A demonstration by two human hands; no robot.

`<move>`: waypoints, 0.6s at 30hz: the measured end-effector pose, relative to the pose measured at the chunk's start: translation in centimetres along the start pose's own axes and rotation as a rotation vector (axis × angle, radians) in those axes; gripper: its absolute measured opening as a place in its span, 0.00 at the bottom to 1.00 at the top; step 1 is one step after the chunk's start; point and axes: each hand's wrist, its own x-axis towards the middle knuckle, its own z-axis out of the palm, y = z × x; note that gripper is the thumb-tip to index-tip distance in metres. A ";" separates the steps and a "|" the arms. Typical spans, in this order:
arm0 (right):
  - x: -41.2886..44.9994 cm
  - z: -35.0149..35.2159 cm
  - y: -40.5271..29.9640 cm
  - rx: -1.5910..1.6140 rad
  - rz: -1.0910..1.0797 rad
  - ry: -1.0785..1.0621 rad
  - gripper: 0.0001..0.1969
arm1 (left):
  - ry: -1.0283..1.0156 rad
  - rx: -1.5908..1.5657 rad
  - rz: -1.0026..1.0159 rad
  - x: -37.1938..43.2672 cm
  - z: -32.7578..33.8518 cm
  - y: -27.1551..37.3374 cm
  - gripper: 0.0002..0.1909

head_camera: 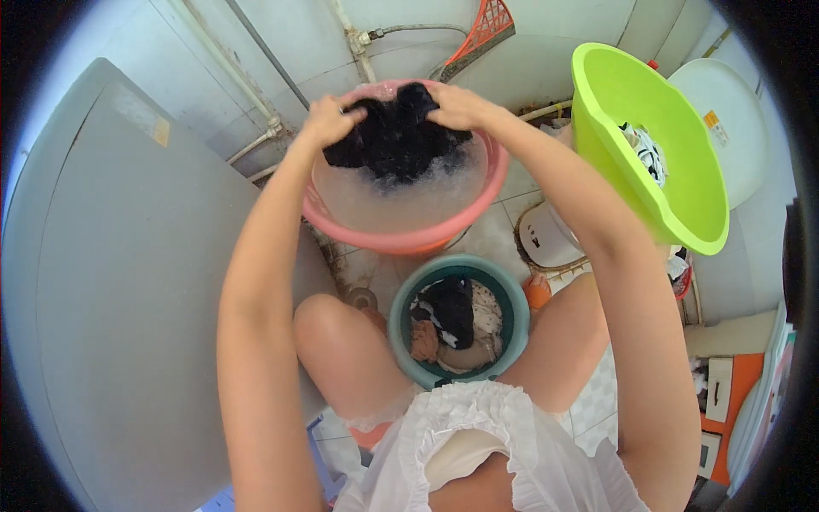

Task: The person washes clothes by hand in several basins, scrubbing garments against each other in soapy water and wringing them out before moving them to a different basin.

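A wet black cloth item (397, 144) is spread between my two hands at the far side of a pink plastic basin (400, 240). Its lower edge hangs into cloudy water (400, 201). My left hand (334, 120) grips its upper left part, thumb over the fabric. On the upper right, my right hand (459, 107) holds a bunched part of it. Between my knees stands a green plastic bucket (398, 320) with a black cloth (455, 310), a brown cloth (424, 340) and pale cloths (487, 313) inside.
A lime-green basin (694, 192) with patterned fabric (646, 153) inside is tilted at the right, beside a white round lid (736, 128). A white bucket (547, 237) stands below it. A large grey panel (147, 275) fills the left. Pipes (259, 109) and an orange plastic basket (489, 29) are on the wall.
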 end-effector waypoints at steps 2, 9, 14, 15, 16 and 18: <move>-0.1 3.2 0.4 -0.130 0.018 -0.105 0.29 | -0.118 0.282 0.089 -0.1 4.2 -2.6 0.24; -0.5 9.9 -1.0 -0.054 0.062 -0.533 0.33 | -0.421 0.156 -0.149 -2.8 12.3 -3.5 0.39; 0.1 13.7 3.1 -0.228 0.164 -0.618 0.30 | -0.773 0.424 -0.036 1.0 14.5 -0.9 0.31; -0.3 14.5 3.8 -0.293 0.180 -0.663 0.31 | -0.887 0.409 -0.087 1.5 14.8 0.0 0.26; 0.3 14.2 2.5 -0.357 0.164 -0.695 0.32 | -0.988 0.407 -0.168 1.6 14.0 -0.2 0.21; 0.8 12.9 -2.8 -0.559 0.158 -0.498 0.30 | -0.683 0.467 -0.218 -0.5 16.0 -4.9 0.24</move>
